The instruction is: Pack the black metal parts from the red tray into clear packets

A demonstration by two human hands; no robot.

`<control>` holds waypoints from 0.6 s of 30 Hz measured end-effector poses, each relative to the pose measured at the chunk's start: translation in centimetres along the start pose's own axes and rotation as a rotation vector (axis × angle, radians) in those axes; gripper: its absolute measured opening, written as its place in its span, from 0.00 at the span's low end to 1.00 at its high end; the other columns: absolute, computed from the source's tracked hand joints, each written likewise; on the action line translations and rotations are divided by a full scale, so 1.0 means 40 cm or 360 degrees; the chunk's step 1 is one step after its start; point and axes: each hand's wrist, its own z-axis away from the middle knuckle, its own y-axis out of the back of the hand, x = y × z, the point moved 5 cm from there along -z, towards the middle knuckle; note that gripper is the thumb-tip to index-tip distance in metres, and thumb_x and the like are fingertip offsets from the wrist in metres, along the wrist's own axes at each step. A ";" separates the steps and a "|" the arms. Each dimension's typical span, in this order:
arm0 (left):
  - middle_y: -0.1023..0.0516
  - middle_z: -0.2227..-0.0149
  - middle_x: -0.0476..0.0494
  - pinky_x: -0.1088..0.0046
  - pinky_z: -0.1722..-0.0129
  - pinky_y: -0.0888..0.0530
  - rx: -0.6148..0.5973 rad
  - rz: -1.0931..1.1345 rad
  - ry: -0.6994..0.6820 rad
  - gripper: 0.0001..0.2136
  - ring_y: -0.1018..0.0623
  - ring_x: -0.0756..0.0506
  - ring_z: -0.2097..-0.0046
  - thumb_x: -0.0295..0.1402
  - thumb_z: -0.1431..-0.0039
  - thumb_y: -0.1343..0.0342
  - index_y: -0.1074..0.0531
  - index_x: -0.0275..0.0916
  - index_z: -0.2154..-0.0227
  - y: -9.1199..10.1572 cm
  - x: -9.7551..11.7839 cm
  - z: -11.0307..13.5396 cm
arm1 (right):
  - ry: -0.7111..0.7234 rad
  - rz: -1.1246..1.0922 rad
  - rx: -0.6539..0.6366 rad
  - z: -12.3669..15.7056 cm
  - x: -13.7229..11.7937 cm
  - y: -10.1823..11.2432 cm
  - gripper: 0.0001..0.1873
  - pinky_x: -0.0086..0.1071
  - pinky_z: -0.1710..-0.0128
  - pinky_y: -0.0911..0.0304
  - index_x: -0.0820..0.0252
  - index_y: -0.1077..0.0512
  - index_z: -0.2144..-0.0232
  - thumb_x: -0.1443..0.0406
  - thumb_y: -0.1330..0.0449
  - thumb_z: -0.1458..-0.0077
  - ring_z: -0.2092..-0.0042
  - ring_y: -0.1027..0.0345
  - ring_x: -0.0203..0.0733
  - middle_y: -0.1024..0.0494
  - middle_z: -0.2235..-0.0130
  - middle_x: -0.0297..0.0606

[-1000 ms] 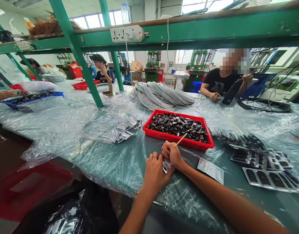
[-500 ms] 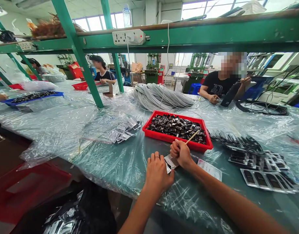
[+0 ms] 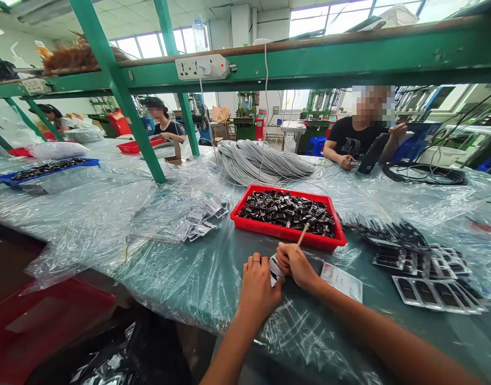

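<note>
My right hand (image 3: 297,266) is closed around a thin pale wooden stick (image 3: 303,235), its upper end pointing up and away toward the red tray. Below that hand lies a small flat silvery-white piece with dark marks (image 3: 274,271), partly covered by both hands. My left hand (image 3: 258,286), with a ring on one finger, holds the piece down at its left side, fingers bent over its edge. The stick's lower end is hidden in my right fist. Just behind my hands is the red tray (image 3: 248,226), full of small black shiny parts (image 3: 287,209).
A white printed packet (image 3: 341,280) lies right of my hands, with rows of black pieces in clear packs (image 3: 437,294) beyond. Silvery packets (image 3: 201,222) sit to the left. A coil of grey cable (image 3: 265,163), a green post (image 3: 137,117) and a seated co-worker (image 3: 355,139) are farther back.
My right hand has moved slightly down and left against the tray, and the stick stands steeper, its upper end drawn back from over the parts. My left hand stays on the flat piece.
</note>
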 end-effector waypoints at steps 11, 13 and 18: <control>0.21 0.60 0.42 0.66 0.60 0.27 0.0134 0.1086 0.0252 0.29 0.22 0.42 0.62 0.44 0.54 0.36 0.35 0.39 0.51 0.078 -0.109 -0.027 | 0.0396 0.2174 -0.0161 0.056 -0.093 0.114 0.14 0.33 0.67 0.35 0.59 0.29 0.60 0.75 0.46 0.47 0.68 0.31 0.42 0.25 0.67 0.40; 0.20 0.62 0.41 0.66 0.62 0.27 0.0232 0.1181 0.0205 0.22 0.22 0.43 0.63 0.48 0.46 0.44 0.32 0.38 0.53 0.091 -0.119 -0.060 | 0.0654 0.2531 -0.0114 0.058 -0.087 0.098 0.19 0.38 0.59 0.32 0.62 0.27 0.59 0.79 0.49 0.50 0.60 0.28 0.48 0.25 0.60 0.49; 0.20 0.66 0.43 0.67 0.65 0.27 0.0568 0.1182 0.0165 0.13 0.21 0.43 0.67 0.44 0.40 0.50 0.27 0.41 0.64 0.120 -0.097 -0.193 | 0.1325 0.2354 0.0057 0.015 -0.171 0.003 0.21 0.47 0.49 0.31 0.60 0.29 0.50 0.76 0.51 0.43 0.51 0.32 0.51 0.28 0.53 0.49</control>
